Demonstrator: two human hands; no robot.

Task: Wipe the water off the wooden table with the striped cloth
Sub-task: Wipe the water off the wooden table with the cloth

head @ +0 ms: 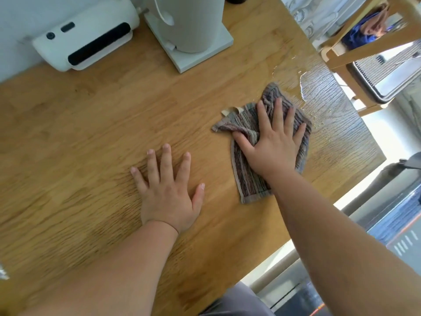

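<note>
The striped cloth [246, 169], brown and grey with a small tan loop, lies crumpled on the wooden table [91, 124] right of centre. My right hand [272, 142] presses flat on it, fingers spread and the thumb bunching a fold. A sheen of water [319, 87] with scattered droplets covers the table just beyond the cloth, toward the far right edge. My left hand [168, 190] rests flat on the bare wood to the left, fingers apart, holding nothing.
A white appliance with a dark slot [86, 39] and a white machine on a square base [189, 35] stand at the back. A wooden chair [355, 53] is past the table's right edge. Another person in blue [366, 30] sits beyond.
</note>
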